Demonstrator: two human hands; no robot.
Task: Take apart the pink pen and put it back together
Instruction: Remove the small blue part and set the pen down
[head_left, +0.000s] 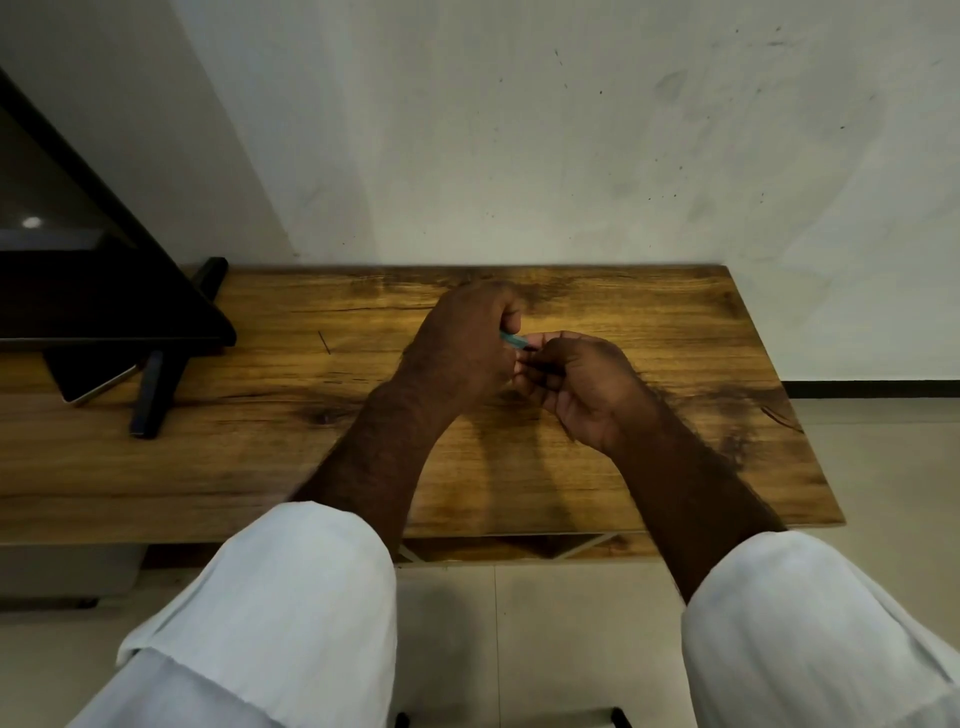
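Wooden table (649, 322); both hands (524, 358) pinching perhaps a teal-tipped pen part (511, 340); no legible writing.

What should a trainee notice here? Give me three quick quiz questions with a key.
1. True or false: both hands meet above the wooden table.
2. Which hand grips the thin teal-looking pen part: A) left hand B) right hand C) neither?
3. Fill in: the phone lies at the table's ____ side, under the dark monitor.

Key: 1 true. 2 A; its other end reaches the right hand's fingertips. 3 left.
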